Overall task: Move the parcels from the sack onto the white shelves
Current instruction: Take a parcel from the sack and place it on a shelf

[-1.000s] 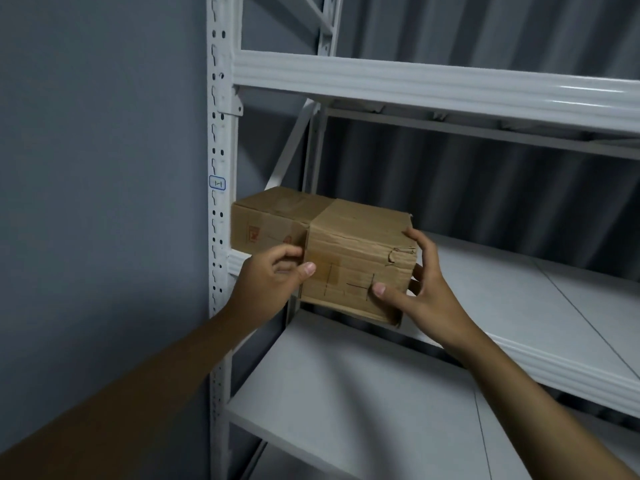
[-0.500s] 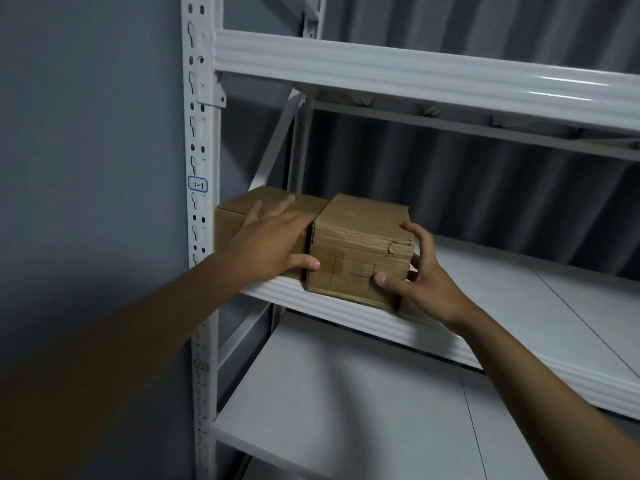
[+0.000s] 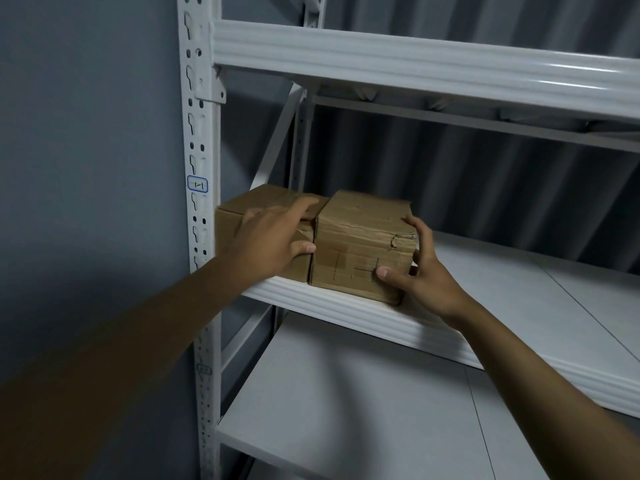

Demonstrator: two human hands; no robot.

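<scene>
Parcels of brown cardboard sit side by side, touching, at the left end of the white metal shelf (image 3: 363, 315). Nearest, the right hand (image 3: 420, 277) reaches up from below, its grip curled round the creased brown cardboard parcel (image 3: 360, 244), thumb on the front face, fingers up its right side. The left hand (image 3: 273, 242) lies flat, fingers spread, on the smoother brown cardboard parcel (image 3: 256, 202) beside the white perforated upright post (image 3: 199, 133).

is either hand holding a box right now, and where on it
The right hand grips the right parcel at its right front corner. The left hand rests flat on the left parcel.
</scene>
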